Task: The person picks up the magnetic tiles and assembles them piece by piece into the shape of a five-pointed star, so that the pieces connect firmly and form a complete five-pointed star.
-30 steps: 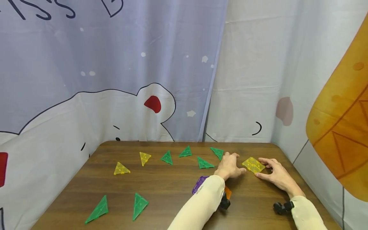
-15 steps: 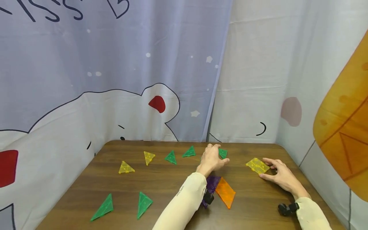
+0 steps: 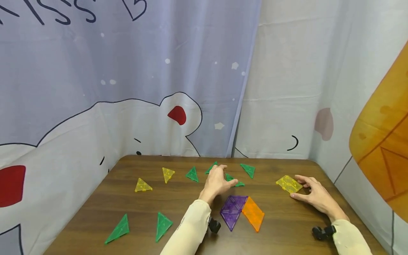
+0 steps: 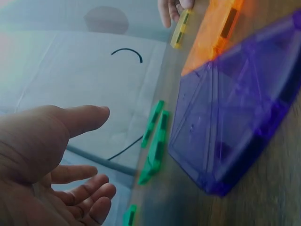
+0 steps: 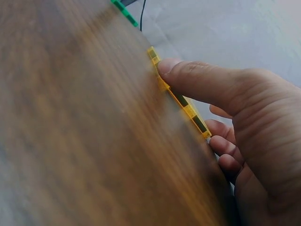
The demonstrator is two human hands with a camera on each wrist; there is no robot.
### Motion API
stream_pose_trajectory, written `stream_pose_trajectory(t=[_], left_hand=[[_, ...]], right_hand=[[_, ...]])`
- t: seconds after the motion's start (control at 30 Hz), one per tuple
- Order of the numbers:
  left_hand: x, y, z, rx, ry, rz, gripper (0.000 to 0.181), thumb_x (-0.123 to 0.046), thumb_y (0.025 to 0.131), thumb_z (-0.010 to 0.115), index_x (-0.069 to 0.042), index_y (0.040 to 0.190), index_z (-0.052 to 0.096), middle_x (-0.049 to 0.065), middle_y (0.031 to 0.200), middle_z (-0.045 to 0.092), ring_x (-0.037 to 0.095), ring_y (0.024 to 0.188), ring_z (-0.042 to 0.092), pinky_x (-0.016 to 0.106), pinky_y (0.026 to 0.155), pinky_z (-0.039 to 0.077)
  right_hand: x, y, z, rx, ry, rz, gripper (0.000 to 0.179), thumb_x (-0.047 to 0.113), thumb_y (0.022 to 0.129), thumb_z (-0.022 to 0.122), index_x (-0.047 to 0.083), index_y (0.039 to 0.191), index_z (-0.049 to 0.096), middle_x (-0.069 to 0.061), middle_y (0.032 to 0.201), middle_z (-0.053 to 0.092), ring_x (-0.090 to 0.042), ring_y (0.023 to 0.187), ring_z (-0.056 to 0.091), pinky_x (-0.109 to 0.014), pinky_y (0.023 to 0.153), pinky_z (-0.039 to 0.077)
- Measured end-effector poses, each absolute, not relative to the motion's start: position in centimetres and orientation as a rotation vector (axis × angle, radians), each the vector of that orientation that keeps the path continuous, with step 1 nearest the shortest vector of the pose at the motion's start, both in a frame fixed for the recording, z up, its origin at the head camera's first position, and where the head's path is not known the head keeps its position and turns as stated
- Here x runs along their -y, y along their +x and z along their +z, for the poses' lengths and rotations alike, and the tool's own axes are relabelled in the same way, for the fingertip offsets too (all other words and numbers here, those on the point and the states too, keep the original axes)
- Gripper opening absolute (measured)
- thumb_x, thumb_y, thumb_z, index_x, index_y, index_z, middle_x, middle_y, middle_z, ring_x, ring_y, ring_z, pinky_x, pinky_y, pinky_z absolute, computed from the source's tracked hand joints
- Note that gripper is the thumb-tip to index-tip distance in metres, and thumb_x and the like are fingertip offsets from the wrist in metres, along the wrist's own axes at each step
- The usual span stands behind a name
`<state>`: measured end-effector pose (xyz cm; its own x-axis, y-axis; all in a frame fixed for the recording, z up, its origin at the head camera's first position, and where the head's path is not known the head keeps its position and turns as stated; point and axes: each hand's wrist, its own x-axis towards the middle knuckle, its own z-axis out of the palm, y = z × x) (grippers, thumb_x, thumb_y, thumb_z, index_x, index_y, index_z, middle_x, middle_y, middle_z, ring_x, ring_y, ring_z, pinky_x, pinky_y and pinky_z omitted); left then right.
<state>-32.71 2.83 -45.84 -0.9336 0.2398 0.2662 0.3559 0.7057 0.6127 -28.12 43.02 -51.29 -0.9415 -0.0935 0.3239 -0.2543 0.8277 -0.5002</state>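
Observation:
My left hand (image 3: pixel 216 182) hovers over the back middle of the table, fingers relaxed and holding nothing. It partly covers a green triangular magnetic tile (image 3: pixel 211 168) and stands beside another green triangle tile (image 3: pixel 235 181). At the right, my right hand (image 3: pixel 315 196) holds a flat diamond of yellow magnetic tiles (image 3: pixel 289 183) by its edges. In the right wrist view, the thumb (image 5: pixel 174 70) touches one edge and the fingers curl near the other end. Purple magnetic tiles (image 3: pixel 233 209) lie against an orange tile (image 3: pixel 253 214) in front of the hands.
Further green triangles lie at the back (image 3: pixel 192 174) and at back right (image 3: pixel 248 170). Two small yellow triangles (image 3: pixel 143 185) are at back left. Two long green triangles (image 3: pixel 118 229) lie at front left. A printed curtain (image 3: pixel 280 88) hangs behind the wooden table (image 3: pixel 111 198).
My left hand has moved left, away from the yellow diamond, past the green tiles, uncovering the purple and orange tiles. My right hand stays at the yellow diamond. The view has shifted slightly.

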Motion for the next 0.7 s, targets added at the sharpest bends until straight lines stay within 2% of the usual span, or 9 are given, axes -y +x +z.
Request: stream_pose_trajectory(t=[0.17,0.27,0.4,0.6,0.7], left_hand=[[-1.9,-32.9,-46.2,2.769,-0.461,-1.048,0.072,-0.046,0.081,0.080,-0.004,0.136,0.057,0.011,0.113,0.064,0.024,0.107,0.057,0.038,0.091,0.050],[-1.6,-32.9,-46.4,2.794,-0.442,-1.048,0.072,-0.046,0.081,0.080,-0.004,0.135,0.058,0.011,0.114,0.064,0.023,0.106,0.057,0.037,0.089,0.051],[-1.4,-32.7,-46.6,2.803,-0.437,-1.039,0.071,-0.048,0.081,0.080,-0.004,0.133,0.060,0.010,0.116,0.064,0.026,0.111,0.057,0.038,0.091,0.051],[-1.7,-32.8,-46.9,2.815,-0.414,-0.995,0.068,-0.049,0.079,0.081,-0.003,0.127,0.065,0.011,0.120,0.063,0.030,0.116,0.056,0.041,0.096,0.049],[-1.6,-32.8,-47.1,2.819,-0.425,-0.997,0.067,-0.049,0.078,0.082,-0.003,0.124,0.066,0.011,0.121,0.063,0.031,0.117,0.056,0.043,0.097,0.048]], right_hand=[[-43.1,-28.4,-51.5,2.706,0.257,0.861,0.083,0.049,0.080,0.080,0.012,0.146,0.047,-0.011,0.124,0.055,-0.025,0.107,0.048,-0.033,0.084,0.038],[-43.4,-28.4,-51.3,2.663,0.227,0.928,0.083,0.045,0.082,0.080,0.015,0.150,0.042,-0.014,0.128,0.053,-0.028,0.111,0.046,-0.040,0.085,0.038],[-43.5,-28.3,-50.6,2.603,0.184,1.001,0.083,0.041,0.085,0.078,0.026,0.154,0.035,-0.016,0.135,0.048,-0.034,0.118,0.044,-0.052,0.086,0.038],[-41.7,-28.5,-49.2,2.544,0.235,1.067,0.078,0.035,0.087,0.078,0.034,0.152,0.035,-0.010,0.142,0.047,-0.026,0.124,0.043,-0.039,0.088,0.036],[-40.1,-28.8,-48.6,2.528,0.285,1.096,0.076,0.035,0.088,0.077,0.035,0.151,0.036,-0.008,0.146,0.046,-0.021,0.125,0.043,-0.038,0.091,0.037]])
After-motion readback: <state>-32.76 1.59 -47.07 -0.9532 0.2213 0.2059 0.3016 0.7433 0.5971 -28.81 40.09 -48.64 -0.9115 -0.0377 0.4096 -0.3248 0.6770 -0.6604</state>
